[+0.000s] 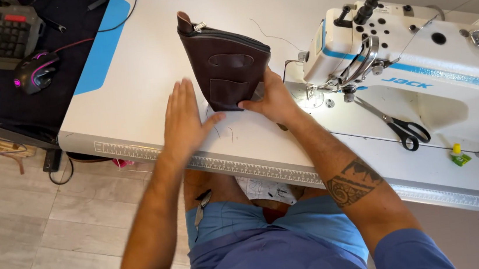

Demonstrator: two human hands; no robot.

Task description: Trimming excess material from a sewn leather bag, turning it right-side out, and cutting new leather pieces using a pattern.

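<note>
The left hand (184,121) lies flat on the white table (130,92), fingers spread, grasping nothing. At its two o'clock, the right hand (274,99) pinches the lower edge of a dark brown leather pouch (226,68) standing near the table's middle. Scissors (398,125) lie at the pouch's four o'clock, beneath the sewing machine (420,70).

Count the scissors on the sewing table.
1. The black-handled scissors lie on the white table under the sewing machine's arm, right of the right hand. Others may be hidden.
</note>
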